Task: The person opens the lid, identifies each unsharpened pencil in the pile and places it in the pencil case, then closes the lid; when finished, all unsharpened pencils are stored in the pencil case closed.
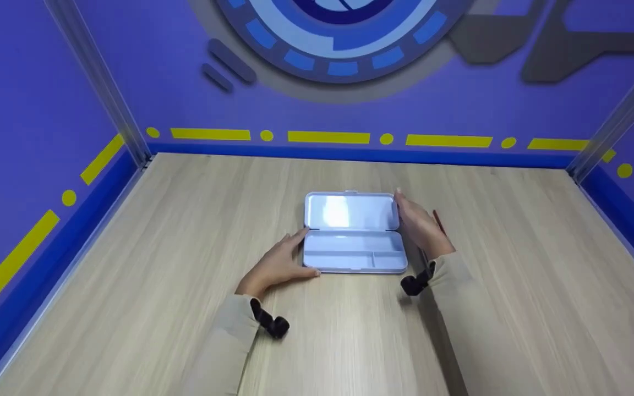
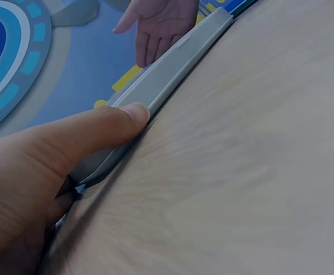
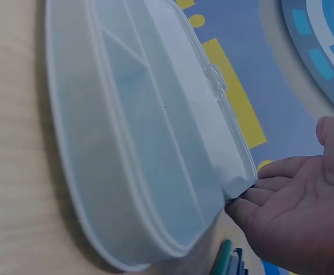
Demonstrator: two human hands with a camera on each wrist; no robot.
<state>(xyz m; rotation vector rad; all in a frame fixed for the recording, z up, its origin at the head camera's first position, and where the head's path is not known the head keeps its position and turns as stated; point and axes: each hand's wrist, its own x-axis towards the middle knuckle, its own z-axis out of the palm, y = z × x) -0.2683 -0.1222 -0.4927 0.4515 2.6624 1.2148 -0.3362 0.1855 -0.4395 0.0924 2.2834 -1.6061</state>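
A white plastic pencil case [image 1: 339,242] lies unfolded on the table, its lid [image 1: 351,212] tipped back and its compartments facing up. No items show inside the tray, which has a long divider and a short cross wall. My left hand [image 1: 279,265] grips the case's left end, thumb on the front wall and fingers along the side. In the left wrist view, the thumb [image 2: 133,116] presses that wall; the other fingers are mostly hidden. My right hand [image 1: 420,224] stands at the lid's right edge, and in the right wrist view its extended fingers [image 3: 264,186] touch the lid corner.
A thin red stick [image 1: 438,221] shows just beyond the right hand. Low in the right wrist view are several pens, one with a teal end [image 3: 224,255]. Blue panels with yellow marks [image 1: 328,137] enclose the wooden table [image 1: 185,231] at the back and sides.
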